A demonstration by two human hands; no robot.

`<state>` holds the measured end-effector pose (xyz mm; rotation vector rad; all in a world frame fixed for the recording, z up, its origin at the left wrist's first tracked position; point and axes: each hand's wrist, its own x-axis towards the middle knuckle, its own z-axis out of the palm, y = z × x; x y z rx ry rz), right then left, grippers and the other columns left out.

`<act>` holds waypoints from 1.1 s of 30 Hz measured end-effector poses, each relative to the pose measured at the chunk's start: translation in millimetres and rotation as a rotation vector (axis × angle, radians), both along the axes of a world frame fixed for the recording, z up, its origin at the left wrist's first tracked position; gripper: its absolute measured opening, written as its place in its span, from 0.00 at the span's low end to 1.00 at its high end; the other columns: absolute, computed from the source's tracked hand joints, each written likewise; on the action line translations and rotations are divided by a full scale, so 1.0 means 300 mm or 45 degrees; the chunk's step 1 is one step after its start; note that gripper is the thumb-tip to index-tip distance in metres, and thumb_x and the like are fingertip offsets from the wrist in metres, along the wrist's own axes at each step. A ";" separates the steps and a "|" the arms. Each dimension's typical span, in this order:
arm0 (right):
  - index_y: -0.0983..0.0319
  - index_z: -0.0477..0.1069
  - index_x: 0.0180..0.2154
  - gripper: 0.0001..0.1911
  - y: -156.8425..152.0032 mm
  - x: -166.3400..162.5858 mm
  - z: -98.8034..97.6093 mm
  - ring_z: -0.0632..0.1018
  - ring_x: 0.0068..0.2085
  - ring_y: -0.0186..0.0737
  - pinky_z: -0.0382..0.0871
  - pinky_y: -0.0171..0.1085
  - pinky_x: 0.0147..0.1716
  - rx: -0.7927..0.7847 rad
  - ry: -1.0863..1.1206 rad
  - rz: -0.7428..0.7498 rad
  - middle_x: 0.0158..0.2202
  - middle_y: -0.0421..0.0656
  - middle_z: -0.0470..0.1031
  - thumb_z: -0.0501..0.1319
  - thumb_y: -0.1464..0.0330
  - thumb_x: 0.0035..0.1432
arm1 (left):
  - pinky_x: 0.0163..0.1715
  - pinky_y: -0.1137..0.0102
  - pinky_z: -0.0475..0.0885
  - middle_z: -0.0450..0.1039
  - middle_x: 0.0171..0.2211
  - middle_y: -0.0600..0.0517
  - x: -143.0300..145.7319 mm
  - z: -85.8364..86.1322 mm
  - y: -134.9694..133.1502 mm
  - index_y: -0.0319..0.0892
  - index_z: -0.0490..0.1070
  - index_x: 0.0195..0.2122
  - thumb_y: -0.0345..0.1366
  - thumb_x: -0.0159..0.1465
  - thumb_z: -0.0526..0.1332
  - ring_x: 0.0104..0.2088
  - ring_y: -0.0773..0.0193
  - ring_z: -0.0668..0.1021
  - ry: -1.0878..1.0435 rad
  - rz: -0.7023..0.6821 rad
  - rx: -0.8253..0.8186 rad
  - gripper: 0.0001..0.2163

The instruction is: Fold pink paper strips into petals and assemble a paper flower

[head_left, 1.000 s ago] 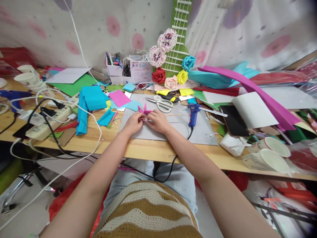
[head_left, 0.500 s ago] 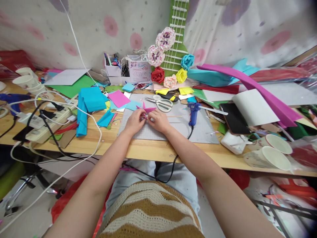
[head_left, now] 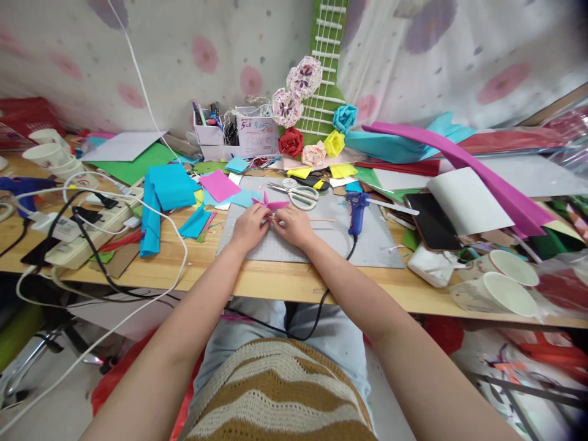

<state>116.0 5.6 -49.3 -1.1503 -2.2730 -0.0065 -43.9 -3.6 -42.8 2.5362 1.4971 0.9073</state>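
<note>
A magenta paper flower point(head_left: 272, 202) with pointed petals shows just beyond my fingertips, over the grey cutting mat point(head_left: 376, 245). My left hand point(head_left: 250, 226) is closed, pinching the flower's base from the left. From the other side my right hand point(head_left: 294, 226) pinches at the same spot, its fingertips nearly touching those of the left. A thin wooden stick point(head_left: 324, 220) sticks out to the right past my right hand; its other end is hidden by the fingers. Behind the hands lie grey-handled scissors point(head_left: 303, 195). To the right rests a blue glue gun point(head_left: 357, 211) with a white glue stick in it.
Cyan crepe paper point(head_left: 172, 187) and a pink square point(head_left: 219, 185) lie left of the mat. A power strip point(head_left: 92, 229) with tangled cables takes up the far left. On the right are a phone point(head_left: 432, 220) and paper cups point(head_left: 498, 293). Paper roses point(head_left: 290, 142) stand at the back.
My hands stay together at the flower, with only small finger movements. The flower's petals have tilted slightly, and the whole view has shifted a little.
</note>
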 end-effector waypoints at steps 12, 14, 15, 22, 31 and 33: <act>0.61 0.66 0.26 0.07 0.001 0.002 0.001 0.69 0.35 0.41 0.59 0.36 0.32 0.016 -0.004 -0.009 0.28 0.45 0.72 0.55 0.70 0.55 | 0.44 0.68 0.66 0.70 0.39 0.50 -0.012 -0.004 0.003 0.44 0.69 0.37 0.28 0.58 0.54 0.44 0.61 0.71 -0.010 -0.051 0.018 0.09; 0.61 0.66 0.26 0.06 0.000 0.000 0.002 0.69 0.35 0.41 0.59 0.36 0.32 0.008 -0.004 -0.009 0.28 0.45 0.72 0.55 0.70 0.55 | 0.44 0.68 0.67 0.70 0.39 0.50 -0.012 -0.005 0.003 0.44 0.70 0.37 0.29 0.57 0.56 0.44 0.61 0.71 0.000 -0.045 0.036 0.08; 0.61 0.66 0.26 0.06 0.000 0.000 0.001 0.69 0.35 0.41 0.58 0.36 0.33 0.010 -0.001 -0.011 0.28 0.45 0.72 0.55 0.70 0.55 | 0.44 0.68 0.67 0.70 0.39 0.50 -0.011 -0.006 0.004 0.44 0.70 0.38 0.29 0.57 0.56 0.44 0.60 0.71 0.010 -0.040 0.049 0.08; 0.61 0.66 0.27 0.08 0.002 0.000 -0.004 0.69 0.35 0.40 0.57 0.35 0.33 -0.024 -0.023 -0.084 0.29 0.44 0.72 0.54 0.68 0.57 | 0.41 0.69 0.68 0.72 0.38 0.50 -0.014 -0.013 0.021 0.43 0.73 0.36 0.30 0.59 0.56 0.42 0.61 0.72 0.030 0.030 0.078 0.08; 0.62 0.68 0.30 0.07 -0.004 -0.001 0.016 0.69 0.38 0.42 0.59 0.37 0.36 -0.010 -0.129 -0.067 0.32 0.45 0.73 0.53 0.69 0.58 | 0.39 0.71 0.69 0.74 0.37 0.51 -0.028 -0.014 0.025 0.43 0.75 0.36 0.30 0.59 0.56 0.39 0.64 0.75 -0.034 0.008 0.041 0.09; 0.62 0.68 0.31 0.07 -0.002 -0.004 0.018 0.69 0.39 0.43 0.59 0.38 0.38 -0.006 -0.139 -0.055 0.32 0.46 0.73 0.53 0.68 0.58 | 0.39 0.71 0.69 0.74 0.37 0.51 -0.031 -0.014 0.023 0.43 0.75 0.37 0.30 0.59 0.57 0.40 0.64 0.75 -0.028 -0.001 0.059 0.09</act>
